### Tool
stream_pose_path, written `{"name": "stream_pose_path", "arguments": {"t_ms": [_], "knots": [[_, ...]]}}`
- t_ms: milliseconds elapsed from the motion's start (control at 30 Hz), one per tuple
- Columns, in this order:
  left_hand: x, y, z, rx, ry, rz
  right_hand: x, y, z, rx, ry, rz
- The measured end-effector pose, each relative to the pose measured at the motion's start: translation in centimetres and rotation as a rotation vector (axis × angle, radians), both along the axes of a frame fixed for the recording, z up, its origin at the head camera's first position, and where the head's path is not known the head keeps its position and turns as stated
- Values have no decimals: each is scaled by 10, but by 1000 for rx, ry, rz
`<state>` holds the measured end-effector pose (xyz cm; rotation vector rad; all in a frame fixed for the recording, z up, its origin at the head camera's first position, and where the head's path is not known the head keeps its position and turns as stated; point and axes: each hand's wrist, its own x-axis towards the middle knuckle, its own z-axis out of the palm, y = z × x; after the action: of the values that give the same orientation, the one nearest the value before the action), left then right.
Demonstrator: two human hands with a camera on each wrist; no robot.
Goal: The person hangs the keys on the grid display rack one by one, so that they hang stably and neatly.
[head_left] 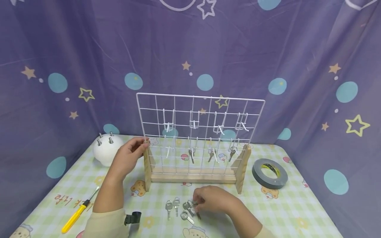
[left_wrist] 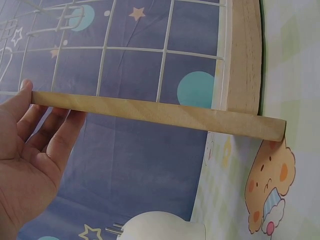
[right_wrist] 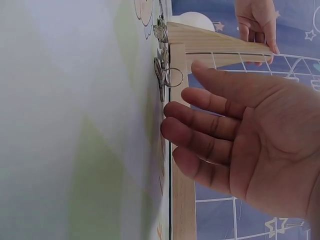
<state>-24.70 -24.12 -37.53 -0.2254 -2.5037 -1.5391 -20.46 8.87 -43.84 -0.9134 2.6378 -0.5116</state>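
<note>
A white wire grid rack (head_left: 200,96) stands upright in a wooden frame (head_left: 193,178). My left hand (head_left: 126,158) holds the top of its left wooden upright (left_wrist: 150,112), thumb on one side and fingertips on the other. Three keys (head_left: 191,154) hang from hooks in the lower row; the upper hooks (head_left: 220,129) are bare. Before the rack, several loose silver keys (head_left: 168,205) with rings lie on the cloth. Right beside them hovers my right hand (head_left: 215,199), fingers loosely bent. The right wrist view shows its thumb apart from the fingers and a key ring (right_wrist: 174,77) just beyond.
A yellow screwdriver (head_left: 75,216) lies at the left, near a white rounded object with metal pegs (head_left: 107,150). To the right of the rack lies a roll of dark tape (head_left: 263,178). A patterned curtain (head_left: 190,43) hangs behind the table.
</note>
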Motion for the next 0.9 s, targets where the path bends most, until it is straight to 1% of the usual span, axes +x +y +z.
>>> {"name": "stream_pose_path", "arguments": {"t_ms": [167, 300, 433, 600, 900], "knots": [[1, 0, 0, -12, 2, 4, -2, -3, -8, 16, 23, 8], [0, -1, -1, -13, 6, 9, -3, -6, -12, 24, 33, 7], [-2, 0, -2, -8, 9, 1, -4, -7, -13, 28, 50, 17], [-2, 0, -1, -13, 12, 5, -4, -8, -14, 34, 93, 46], [-1, 0, -1, -13, 5, -3, -2, -11, -12, 49, 133, 40]]}}
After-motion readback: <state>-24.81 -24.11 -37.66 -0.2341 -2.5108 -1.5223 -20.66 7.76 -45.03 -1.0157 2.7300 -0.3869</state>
